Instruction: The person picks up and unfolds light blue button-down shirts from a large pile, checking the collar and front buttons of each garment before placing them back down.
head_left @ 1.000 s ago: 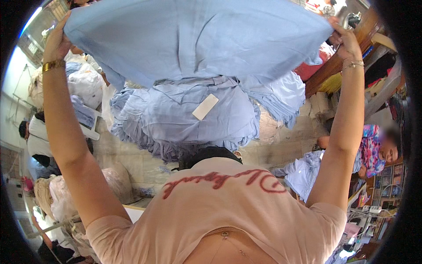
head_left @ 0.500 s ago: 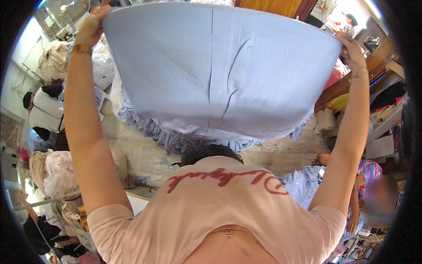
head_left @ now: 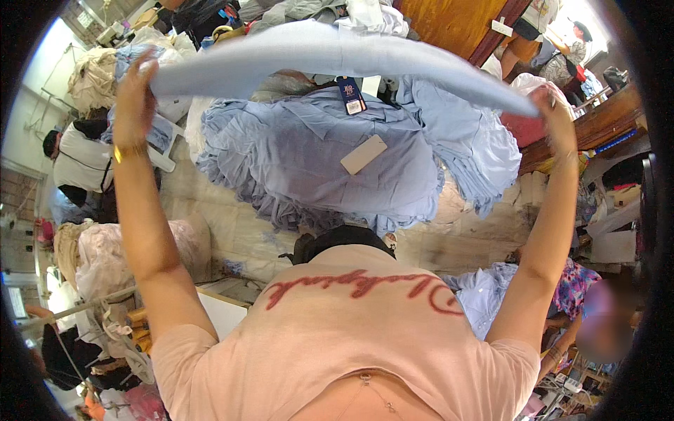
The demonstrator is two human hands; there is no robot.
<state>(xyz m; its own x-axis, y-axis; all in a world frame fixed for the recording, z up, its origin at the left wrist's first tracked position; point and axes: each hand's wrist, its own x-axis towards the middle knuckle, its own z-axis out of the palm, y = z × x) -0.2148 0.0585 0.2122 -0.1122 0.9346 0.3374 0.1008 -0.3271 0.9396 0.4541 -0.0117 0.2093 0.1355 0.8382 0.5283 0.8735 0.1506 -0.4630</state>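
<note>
A pale blue garment (head_left: 330, 52) stretches across the top of the frame, its long axis running left to right, left hand (head_left: 133, 98) and right hand (head_left: 558, 123) each clamped on one end (above the heap of blue shirts (head_left: 316, 161)).

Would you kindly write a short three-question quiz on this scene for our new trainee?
1. True or false: both hands grip the same blue cloth.
2. Which wrist bears a gold bangle? A) left B) right C) neither
3. Fill in: a pale paper tag lies on the ____ of blue garments.

Key:
1. True: the left hand and the right hand each hold one end, raised.
2. A
3. pile
</note>
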